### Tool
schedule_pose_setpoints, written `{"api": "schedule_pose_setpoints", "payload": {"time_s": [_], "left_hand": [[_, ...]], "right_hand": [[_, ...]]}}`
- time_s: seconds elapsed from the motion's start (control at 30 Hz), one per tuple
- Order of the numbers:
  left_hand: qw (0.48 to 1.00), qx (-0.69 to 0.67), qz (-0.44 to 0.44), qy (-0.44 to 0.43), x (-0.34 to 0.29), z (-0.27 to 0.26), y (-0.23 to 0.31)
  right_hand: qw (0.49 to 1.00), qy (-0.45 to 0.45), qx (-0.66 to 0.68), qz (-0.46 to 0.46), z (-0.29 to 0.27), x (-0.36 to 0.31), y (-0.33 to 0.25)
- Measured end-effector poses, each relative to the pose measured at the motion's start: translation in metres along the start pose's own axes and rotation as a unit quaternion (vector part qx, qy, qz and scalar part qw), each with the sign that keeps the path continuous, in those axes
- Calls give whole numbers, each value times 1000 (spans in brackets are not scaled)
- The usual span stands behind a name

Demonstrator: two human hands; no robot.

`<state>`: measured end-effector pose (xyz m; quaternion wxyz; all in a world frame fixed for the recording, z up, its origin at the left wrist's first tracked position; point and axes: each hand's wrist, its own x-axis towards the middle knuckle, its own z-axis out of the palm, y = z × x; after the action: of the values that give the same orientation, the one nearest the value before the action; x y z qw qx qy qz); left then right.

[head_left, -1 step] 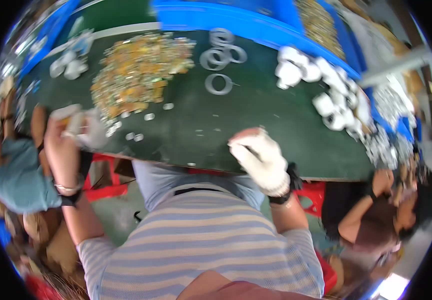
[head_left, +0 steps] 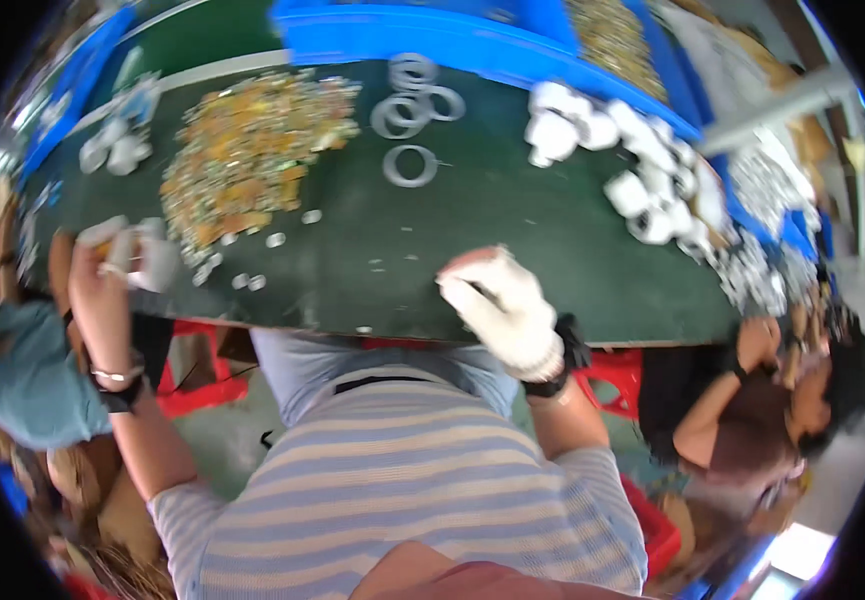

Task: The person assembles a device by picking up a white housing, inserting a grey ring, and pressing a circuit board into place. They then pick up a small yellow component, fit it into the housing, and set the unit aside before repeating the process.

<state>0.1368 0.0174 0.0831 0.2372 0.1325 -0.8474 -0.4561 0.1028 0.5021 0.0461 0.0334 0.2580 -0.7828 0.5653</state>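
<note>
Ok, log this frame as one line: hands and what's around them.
left hand: holds white pieces | right hand: white glove, at green table edge | nearby: yellow parts pile, white rings

Beyond my gloved right hand: four flat white rings on green table. Near my left hand: one heap of yellowish parts.

A dark green tabletop carries a yellow-orange heap of small parts, pale grey rings and white plastic caps, beside blue plastic bins; the right hand wears a white glove.
</note>
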Motion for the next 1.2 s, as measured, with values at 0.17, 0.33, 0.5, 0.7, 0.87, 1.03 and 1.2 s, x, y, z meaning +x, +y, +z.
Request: {"api": "schedule_pose_setpoints", "payload": {"time_s": [0.17, 0.33, 0.5, 0.7, 0.87, 1.03, 1.2], "left_hand": [[989, 128, -38, -63, 55, 9, -55], [975, -88, -35, -199, -31, 100, 37], [911, -221, -28, -348, -104, 158, 69], [899, -17, 273, -343, -109, 183, 103], [790, -303, -28, -533, -109, 183, 83], [755, -465, -247, -392, -107, 170, 71], [768, -472, -245, -356, -107, 152, 75]], "right_hand": [[920, 233, -302, 86, -53, 6, 36], [726, 356, -517, 282, -173, -6, 86], [777, 384, -427, 259, -163, -24, 95], [966, 84, -243, 21, -44, -5, -24], [984, -158, -38, -70, 7, 35, -1], [943, -28, -307, -123, 29, 95, 60], [985, 7, -159, -66, 27, 83, 53]]}}
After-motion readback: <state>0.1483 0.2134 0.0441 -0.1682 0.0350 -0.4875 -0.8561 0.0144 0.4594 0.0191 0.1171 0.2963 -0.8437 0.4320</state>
